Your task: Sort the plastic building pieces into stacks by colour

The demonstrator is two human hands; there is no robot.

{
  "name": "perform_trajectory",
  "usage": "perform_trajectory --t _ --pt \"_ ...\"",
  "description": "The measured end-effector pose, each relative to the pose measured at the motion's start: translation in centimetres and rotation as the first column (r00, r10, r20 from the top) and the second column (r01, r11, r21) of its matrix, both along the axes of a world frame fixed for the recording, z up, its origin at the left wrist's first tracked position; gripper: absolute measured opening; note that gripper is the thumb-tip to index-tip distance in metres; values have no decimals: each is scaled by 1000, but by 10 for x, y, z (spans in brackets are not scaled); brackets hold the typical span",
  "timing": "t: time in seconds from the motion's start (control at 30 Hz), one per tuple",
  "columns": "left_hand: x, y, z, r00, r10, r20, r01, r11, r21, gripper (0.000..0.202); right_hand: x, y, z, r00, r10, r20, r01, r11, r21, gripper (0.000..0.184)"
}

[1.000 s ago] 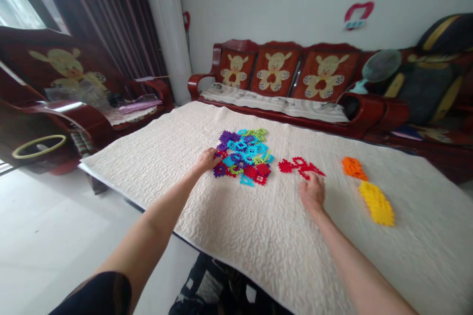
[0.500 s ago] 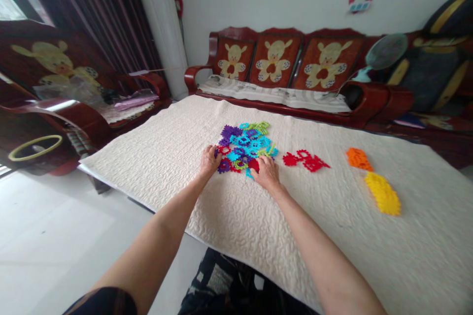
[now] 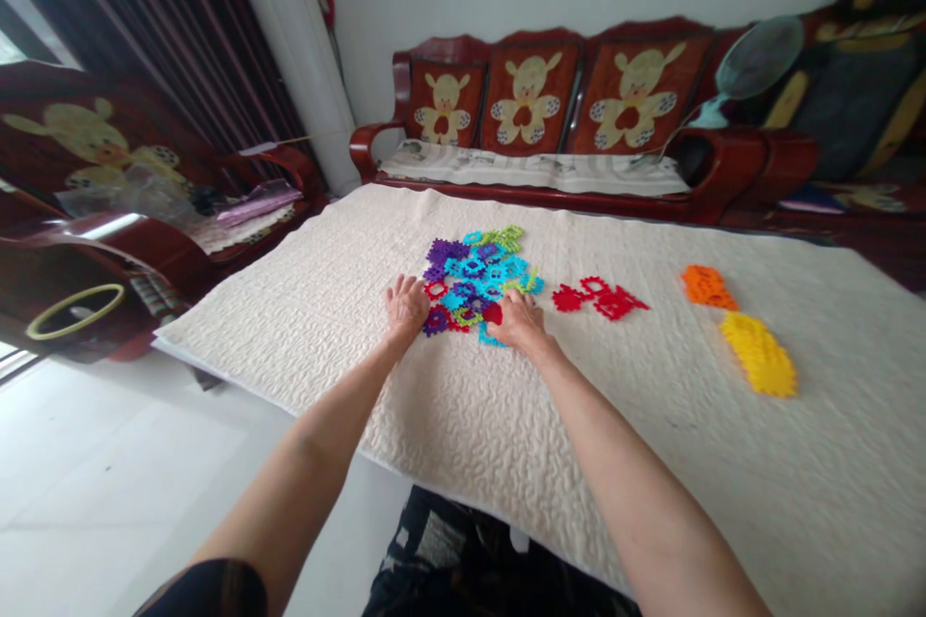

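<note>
A mixed heap of toothed, gear-like plastic pieces [image 3: 474, 268] in purple, blue, green and red lies on the quilted cream cloth [image 3: 289, 308]. At the heap's left edge, my left hand [image 3: 407, 306] rests with its fingers spread, holding nothing. My right hand [image 3: 522, 321] is at the near right side of the heap, thumb and fingers around a red piece [image 3: 493, 313]; its fingers partly hide that piece. Just right of this hand lies a small group of red pieces [image 3: 613, 302].
Farther right sit an orange pile [image 3: 707, 286] and a yellow pile [image 3: 758, 354] of similar pieces. A wooden sofa [image 3: 730, 159] stands behind the table, with an armchair [image 3: 145, 255] on the left. Below it is a bin with a yellow rim [image 3: 76, 311].
My left hand has shifted slightly left off the heap's edge and its fingers have spread. The right hand stays at the red piece. The camera view has tilted a little.
</note>
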State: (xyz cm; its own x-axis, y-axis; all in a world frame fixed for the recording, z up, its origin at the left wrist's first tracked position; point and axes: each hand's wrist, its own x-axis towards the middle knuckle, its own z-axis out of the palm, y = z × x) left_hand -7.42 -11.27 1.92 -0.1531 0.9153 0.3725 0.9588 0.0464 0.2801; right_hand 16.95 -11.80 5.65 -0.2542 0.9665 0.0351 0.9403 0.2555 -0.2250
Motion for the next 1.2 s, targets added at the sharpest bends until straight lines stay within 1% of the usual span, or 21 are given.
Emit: perform_trajectory --t 0.07,0.1,0.17,0.27,0.37,0.5,0.6,0.67,0.73,0.8,0.93,1.03,1.1,1.2 --pt "1 5 4 997 -70 -11 69 995 -72 33 0 1 0 1000 7 3 -7 1000 -12 48" --pt "1 8 5 997 -83 -9 81 990 -113 33 0 2 1 1000 6 7 -6 1000 -20 50" --pt "2 14 7 998 -66 -1 65 982 -176 35 0 3 2 1000 -1 17 2 999 -36 52" --pt "4 19 8 1000 1 11 2 977 -211 40 0 4 3 1000 -10 29 12 999 -45 50" --pt "5 23 9 999 11 42 -2 979 -205 42 1 6 1 999 -11 33 12 999 -32 50" --pt "2 21 14 988 31 149 -9 990 -142 30 2 8 -1 999 -14 43 15 999 -29 51" --pt "-7 13 19 977 35 210 -17 996 -87 25 1 9 -1 999 -13 48 15 999 -42 51" --pt "-15 4 19 958 71 279 -60 997 -48 25 1 10 -1 998 -8 55 10 999 -45 52" --pt "-23 -7 16 930 101 353 -97 995 -30 26 2 11 -1 998 -1 65 4 999 -40 53" --pt "-30 -18 8 918 92 385 -94 995 -14 27 3 12 -3 998 3 66 -1 1000 -31 55" --pt "-35 -34 -9 941 -2 339 -22 997 68 22 8 15 -11 1000 0 31 0 1000 4 57" --pt "-35 -37 -18 954 -32 299 -6 992 126 17 12 19 -23 1000 22 1 -22 999 50 55" --pt "-34 -36 -21 954 -33 300 -13 988 151 14 14 22 -33 998 42 -41 -37 993 110 54" --pt "-33 -34 -23 945 -47 324 -17 981 192 11 17 25 -48 980 110 -168 -62 962 264 51"
